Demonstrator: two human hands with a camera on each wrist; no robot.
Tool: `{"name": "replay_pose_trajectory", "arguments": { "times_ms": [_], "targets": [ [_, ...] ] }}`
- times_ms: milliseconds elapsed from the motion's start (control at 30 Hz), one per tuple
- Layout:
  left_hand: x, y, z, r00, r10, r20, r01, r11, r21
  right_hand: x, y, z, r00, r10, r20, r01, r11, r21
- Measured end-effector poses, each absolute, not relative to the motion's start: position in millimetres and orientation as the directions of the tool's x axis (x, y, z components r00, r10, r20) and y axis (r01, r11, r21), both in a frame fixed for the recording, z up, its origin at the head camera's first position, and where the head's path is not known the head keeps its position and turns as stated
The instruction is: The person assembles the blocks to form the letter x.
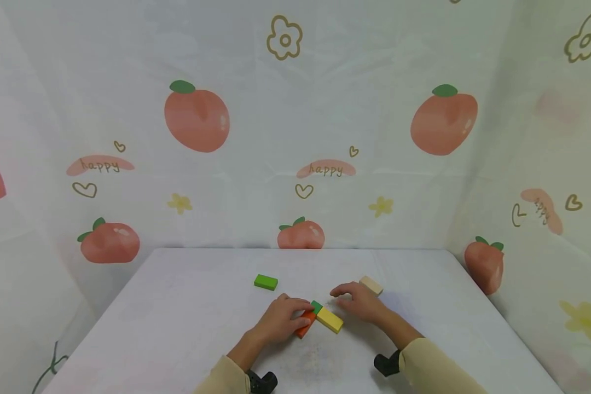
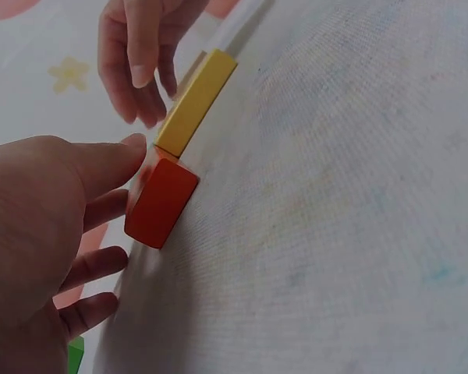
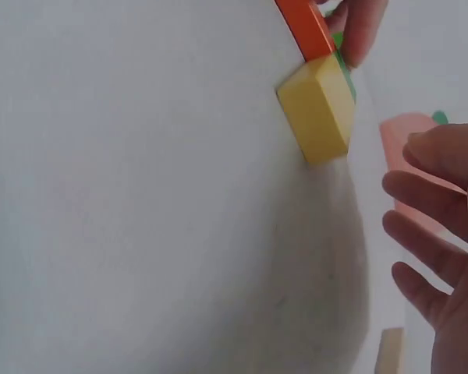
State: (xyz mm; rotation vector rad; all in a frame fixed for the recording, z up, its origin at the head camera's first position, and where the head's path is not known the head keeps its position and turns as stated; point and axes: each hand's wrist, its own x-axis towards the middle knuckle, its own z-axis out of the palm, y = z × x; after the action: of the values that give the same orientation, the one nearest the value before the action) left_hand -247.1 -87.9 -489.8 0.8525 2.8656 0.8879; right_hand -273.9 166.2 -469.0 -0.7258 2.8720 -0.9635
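Note:
An orange-red block [image 1: 306, 324], a yellow block [image 1: 330, 320] and a dark green block [image 1: 317, 306] lie close together on the white table, the orange-red and yellow ones angled to each other. My left hand [image 1: 284, 318] is over the orange-red block, its thumb along it and its index fingertip right at the green block. In the left wrist view the other fingers [image 2: 93, 267] are spread apart behind the orange-red block [image 2: 162, 201]. My right hand [image 1: 361, 302] hovers beyond the yellow block with loosely bent fingers and nothing in them.
A light green block [image 1: 266, 282] lies farther back on the left of the table [image 1: 177, 306]. Just behind my right hand is a pale wooden block [image 1: 371, 285]. A fruit-patterned cloth [image 1: 256, 109] hangs behind the table and along its sides.

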Motion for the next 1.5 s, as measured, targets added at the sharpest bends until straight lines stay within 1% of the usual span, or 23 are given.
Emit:
{"name": "replay_pose_trajectory", "arguments": {
  "times_ms": [233,467,767,900,1000,1100,1267,1500],
  "targets": [
    [-247.5,-87.2,-493.5,-0.851,0.504,0.146,0.499,0.693,0.521,-274.8,177.0,-476.4,-0.923,-0.355,0.145,-0.369,0.716,-0.592],
    [-245.5,-84.7,-492.5,-0.854,0.496,0.157,0.5,0.7,0.51,-277.5,186.9,-479.5,-0.948,-0.254,0.191,-0.318,0.752,-0.578],
    [-244.4,-83.6,-489.3,-0.856,0.494,0.149,0.5,0.722,0.479,-282.2,203.2,-483.0,-0.945,-0.178,0.273,-0.303,0.788,-0.537],
    [-244.2,-84.1,-488.9,-0.86,0.49,0.143,0.493,0.727,0.477,-283.9,211.1,-484.0,-0.922,-0.168,0.348,-0.335,0.797,-0.502],
    [-244.1,-83.9,-489.1,-0.863,0.486,0.138,0.486,0.726,0.487,-284.7,215.6,-484.4,-0.906,-0.18,0.382,-0.359,0.806,-0.471],
    [-244.0,-83.8,-489.6,-0.864,0.485,0.138,0.485,0.724,0.491,-286.3,218.4,-484.7,-0.908,-0.18,0.378,-0.35,0.822,-0.449],
    [-244.0,-83.6,-491.0,-0.862,0.486,0.143,0.488,0.722,0.491,-290.3,221.2,-485.4,-0.931,-0.156,0.33,-0.289,0.868,-0.404],
    [-242.7,-82.8,-490.0,-0.867,0.476,0.145,0.479,0.721,0.5,-294.4,222.5,-485.7,-0.946,-0.15,0.288,-0.251,0.901,-0.355]
  ]
}}
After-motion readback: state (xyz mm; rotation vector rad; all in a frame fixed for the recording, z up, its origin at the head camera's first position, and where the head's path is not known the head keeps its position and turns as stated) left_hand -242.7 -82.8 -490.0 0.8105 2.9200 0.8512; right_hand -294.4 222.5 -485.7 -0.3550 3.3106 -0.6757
